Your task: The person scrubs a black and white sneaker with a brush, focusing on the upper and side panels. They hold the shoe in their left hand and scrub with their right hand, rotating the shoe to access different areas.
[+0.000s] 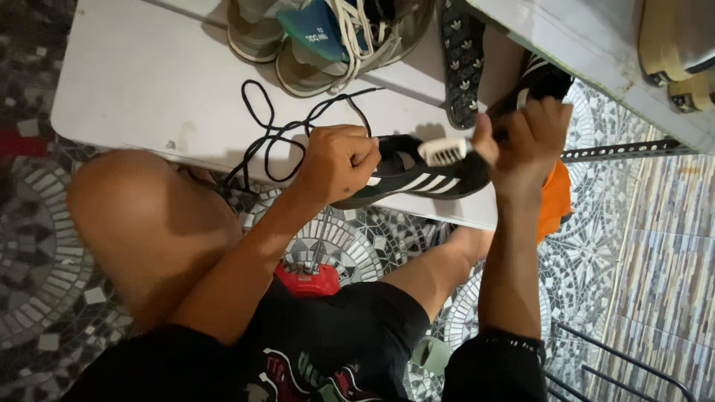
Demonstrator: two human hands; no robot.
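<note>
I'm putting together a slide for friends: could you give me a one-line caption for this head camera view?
Left hand steadies a black striped shoe while the right hand holds a white brush to it.

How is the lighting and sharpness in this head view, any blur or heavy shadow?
Head view: even indoor light, with soft shadows under the black shoe on the white table; the right hand looks slightly motion-blurred, while the left hand and black shoelace are fairly sharp; the dark shorts at the bottom lose detail.

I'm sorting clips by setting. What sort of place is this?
Probably a home floor or porch used for cleaning shoes: patterned mosaic floor tiles, a low white table, and a pair of sneakers on it.
</note>
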